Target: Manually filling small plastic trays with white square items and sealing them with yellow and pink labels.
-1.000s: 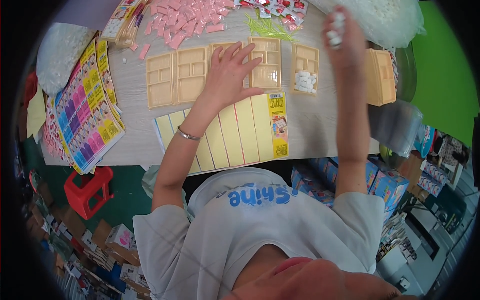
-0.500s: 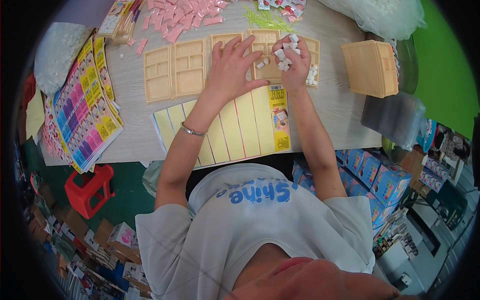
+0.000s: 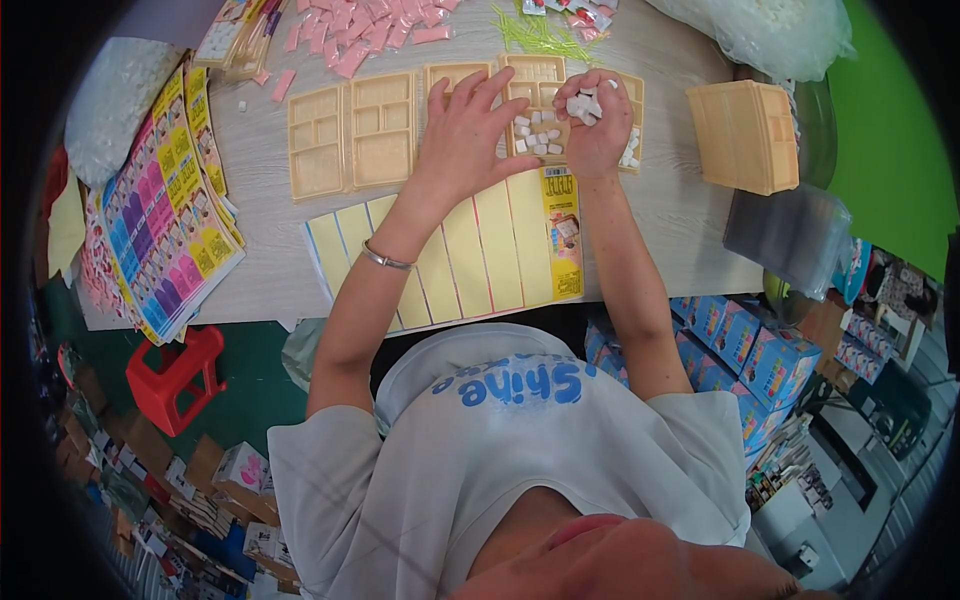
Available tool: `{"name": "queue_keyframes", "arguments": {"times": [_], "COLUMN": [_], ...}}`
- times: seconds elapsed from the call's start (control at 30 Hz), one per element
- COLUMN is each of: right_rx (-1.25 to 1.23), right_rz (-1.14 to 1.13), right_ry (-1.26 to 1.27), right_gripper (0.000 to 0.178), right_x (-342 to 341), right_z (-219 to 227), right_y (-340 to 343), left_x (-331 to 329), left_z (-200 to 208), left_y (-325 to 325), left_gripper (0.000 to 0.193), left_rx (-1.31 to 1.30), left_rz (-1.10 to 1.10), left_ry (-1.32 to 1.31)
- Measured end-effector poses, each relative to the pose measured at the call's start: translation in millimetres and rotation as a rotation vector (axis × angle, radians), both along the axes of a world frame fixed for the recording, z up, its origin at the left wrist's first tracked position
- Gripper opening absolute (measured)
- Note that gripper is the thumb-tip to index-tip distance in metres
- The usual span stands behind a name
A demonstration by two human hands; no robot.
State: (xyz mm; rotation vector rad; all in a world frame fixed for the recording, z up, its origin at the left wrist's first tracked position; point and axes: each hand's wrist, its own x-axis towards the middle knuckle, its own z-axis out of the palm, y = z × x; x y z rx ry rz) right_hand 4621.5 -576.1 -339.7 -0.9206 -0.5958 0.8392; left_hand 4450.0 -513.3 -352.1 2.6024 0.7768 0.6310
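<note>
A row of beige compartment trays lies across the table. My right hand is cupped around a clump of small white cubes, above the right-hand trays. Loose white cubes lie in the near compartment of the tray beside it, and more show in the rightmost tray, partly covered by my hand. My left hand is open, fingers spread, over the middle tray and at the left edge of the cube-filled one. Nothing shows in its fingers.
Pink sachets and thin green sticks lie at the back. A striped yellow sheet is in front of the trays. Stacked beige trays stand at right, printed sheets at left. A red stool is on the floor.
Many more white cubes now lie in the near compartment beside my right hand. That hand has turned and holds fewer cubes. My left hand has hardly moved.
</note>
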Motion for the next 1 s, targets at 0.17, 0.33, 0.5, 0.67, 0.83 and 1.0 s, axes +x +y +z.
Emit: {"name": "queue_keyframes", "arguments": {"times": [0.17,0.33,0.5,0.67,0.83,1.0], "right_rx": [-0.065,-0.03,-0.082,-0.069,-0.07,-0.124], "right_rz": [0.007,0.02,0.097,0.065,0.007,0.039], "right_ry": [-0.063,-0.019,-0.056,-0.043,-0.03,0.109], "right_gripper": [0.018,0.017,0.015,0.014,0.014,0.014], "right_x": [0,-1,3,0,2,4], "right_z": [-2,-4,-4,9,9,14], "right_y": [1,5,2,2,1,0], "left_x": [-1,4,3,2,6,9], "left_z": [9,8,14,26,29,32], "left_y": [-9,-11,-13,-12,-12,-22], "left_gripper": [0.057,0.026,0.023,0.017,0.011,0.013], "left_rx": [-0.004,0.006,-0.007,0.012,0.04,0.003], "left_rz": [0.063,0.088,0.081,0.114,0.108,0.089], "left_ry": [-0.131,-0.114,-0.12,-0.189,-0.15,-0.22]}}
